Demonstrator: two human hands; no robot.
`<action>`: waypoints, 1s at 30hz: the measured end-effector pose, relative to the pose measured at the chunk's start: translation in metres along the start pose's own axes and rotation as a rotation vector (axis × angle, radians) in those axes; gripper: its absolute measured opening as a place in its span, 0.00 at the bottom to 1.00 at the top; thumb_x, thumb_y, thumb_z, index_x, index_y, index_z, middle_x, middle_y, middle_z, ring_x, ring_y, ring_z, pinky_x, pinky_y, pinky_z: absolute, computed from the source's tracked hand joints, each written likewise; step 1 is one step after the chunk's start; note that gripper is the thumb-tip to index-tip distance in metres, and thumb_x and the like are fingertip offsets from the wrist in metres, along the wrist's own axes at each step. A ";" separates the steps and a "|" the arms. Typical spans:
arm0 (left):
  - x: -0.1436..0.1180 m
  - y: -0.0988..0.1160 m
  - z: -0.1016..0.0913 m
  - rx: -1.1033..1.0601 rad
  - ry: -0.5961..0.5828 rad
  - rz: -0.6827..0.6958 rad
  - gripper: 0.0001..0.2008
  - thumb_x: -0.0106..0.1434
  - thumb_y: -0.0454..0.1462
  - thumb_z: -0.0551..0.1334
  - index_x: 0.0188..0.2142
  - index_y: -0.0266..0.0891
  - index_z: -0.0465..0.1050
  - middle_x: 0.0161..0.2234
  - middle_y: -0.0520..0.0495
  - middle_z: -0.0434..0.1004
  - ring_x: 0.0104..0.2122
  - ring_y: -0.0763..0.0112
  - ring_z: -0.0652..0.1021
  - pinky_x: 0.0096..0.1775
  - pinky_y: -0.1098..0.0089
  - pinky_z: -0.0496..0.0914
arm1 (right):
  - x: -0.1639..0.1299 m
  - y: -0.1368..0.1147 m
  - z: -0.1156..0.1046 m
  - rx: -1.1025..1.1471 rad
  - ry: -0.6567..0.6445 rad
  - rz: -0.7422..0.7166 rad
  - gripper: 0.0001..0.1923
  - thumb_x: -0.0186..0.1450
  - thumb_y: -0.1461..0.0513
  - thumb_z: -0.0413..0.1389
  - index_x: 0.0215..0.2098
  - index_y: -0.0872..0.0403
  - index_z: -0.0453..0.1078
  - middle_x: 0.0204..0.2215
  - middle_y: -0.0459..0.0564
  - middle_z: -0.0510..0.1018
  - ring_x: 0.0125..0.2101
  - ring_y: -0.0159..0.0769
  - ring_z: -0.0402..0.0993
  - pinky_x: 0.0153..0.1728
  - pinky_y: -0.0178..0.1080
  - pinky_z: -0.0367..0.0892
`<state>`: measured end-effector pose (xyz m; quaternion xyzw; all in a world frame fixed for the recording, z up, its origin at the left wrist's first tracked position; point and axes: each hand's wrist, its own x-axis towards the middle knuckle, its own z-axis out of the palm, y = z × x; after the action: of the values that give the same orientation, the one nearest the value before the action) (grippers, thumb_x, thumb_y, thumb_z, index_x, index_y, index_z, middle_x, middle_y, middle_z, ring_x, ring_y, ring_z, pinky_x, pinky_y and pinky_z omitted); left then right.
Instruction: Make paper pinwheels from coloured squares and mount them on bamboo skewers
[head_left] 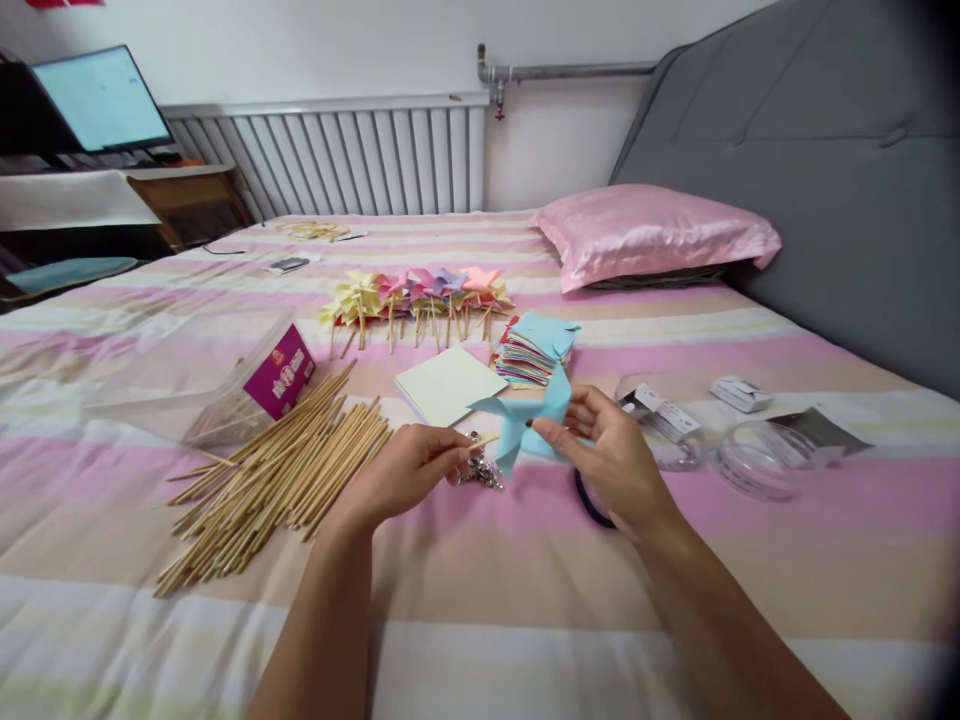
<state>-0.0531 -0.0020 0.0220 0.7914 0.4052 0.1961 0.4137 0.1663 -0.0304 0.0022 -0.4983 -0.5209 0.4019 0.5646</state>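
**Blue pinwheel held between both hands over the striped bed**

We see the left hand (409, 470) pinching a thin wooden stick (484, 439) between its fingertips, its far end meeting the light blue paper pinwheel (525, 420). The right hand (611, 455) grips the pinwheel's right side, thumb and fingers closed on the paper. Just below lies a small heap of metal pins (484, 472), and a dark ring (592, 505) shows under the right hand. To the left spreads a pile of wooden sticks (277, 480); farther off sit a stack of coloured paper squares (534, 350), a pale green sheet (450, 385) and a row of finished pinwheels (420, 295).
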 end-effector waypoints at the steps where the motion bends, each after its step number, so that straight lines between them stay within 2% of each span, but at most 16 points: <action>1: 0.000 -0.001 -0.001 -0.026 -0.001 -0.011 0.16 0.64 0.44 0.54 0.31 0.35 0.75 0.27 0.46 0.77 0.27 0.71 0.75 0.32 0.73 0.67 | 0.001 0.000 0.000 0.025 0.046 0.006 0.21 0.54 0.53 0.63 0.41 0.54 0.68 0.38 0.52 0.78 0.41 0.41 0.74 0.42 0.43 0.67; 5: 0.000 -0.005 -0.003 -0.115 0.024 -0.052 0.14 0.63 0.43 0.56 0.33 0.34 0.75 0.29 0.45 0.77 0.28 0.71 0.75 0.32 0.72 0.69 | 0.005 0.000 0.000 0.160 0.232 0.027 0.20 0.54 0.52 0.62 0.41 0.54 0.70 0.39 0.52 0.78 0.40 0.38 0.73 0.41 0.41 0.68; 9: 0.000 -0.005 -0.003 -0.161 0.026 -0.053 0.14 0.62 0.42 0.57 0.34 0.34 0.75 0.29 0.44 0.78 0.28 0.71 0.76 0.32 0.71 0.69 | 0.007 0.002 -0.001 0.199 0.279 0.023 0.16 0.54 0.54 0.62 0.37 0.54 0.74 0.33 0.48 0.78 0.31 0.32 0.72 0.34 0.36 0.68; 13: 0.000 -0.003 -0.002 -0.208 0.025 -0.044 0.14 0.62 0.42 0.58 0.34 0.33 0.75 0.30 0.43 0.78 0.28 0.70 0.76 0.32 0.70 0.70 | 0.006 0.005 -0.003 0.170 0.268 0.028 0.12 0.53 0.56 0.63 0.32 0.56 0.75 0.25 0.46 0.76 0.25 0.29 0.69 0.30 0.35 0.66; 20: 0.001 -0.004 -0.001 -0.300 0.055 -0.028 0.13 0.62 0.42 0.59 0.34 0.33 0.75 0.29 0.44 0.78 0.28 0.72 0.76 0.32 0.72 0.69 | 0.004 0.004 0.001 0.151 0.183 0.049 0.12 0.52 0.57 0.64 0.30 0.57 0.75 0.23 0.46 0.75 0.23 0.28 0.67 0.27 0.34 0.64; 26: 0.004 0.002 0.008 -0.415 0.075 -0.051 0.13 0.60 0.42 0.61 0.34 0.32 0.75 0.31 0.42 0.79 0.28 0.72 0.76 0.31 0.72 0.69 | -0.001 0.005 0.007 0.159 0.068 0.104 0.13 0.53 0.55 0.64 0.30 0.57 0.73 0.21 0.45 0.76 0.21 0.29 0.71 0.26 0.33 0.65; 30: 0.008 0.002 0.015 -0.498 0.080 -0.068 0.13 0.60 0.42 0.62 0.34 0.31 0.75 0.31 0.42 0.79 0.26 0.73 0.76 0.30 0.73 0.68 | -0.001 0.005 0.008 0.104 0.092 0.124 0.16 0.55 0.51 0.61 0.32 0.57 0.73 0.23 0.47 0.77 0.22 0.31 0.74 0.23 0.31 0.62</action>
<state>-0.0375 -0.0035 0.0144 0.6427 0.3867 0.3069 0.5858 0.1590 -0.0295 -0.0033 -0.5175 -0.4409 0.4395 0.5871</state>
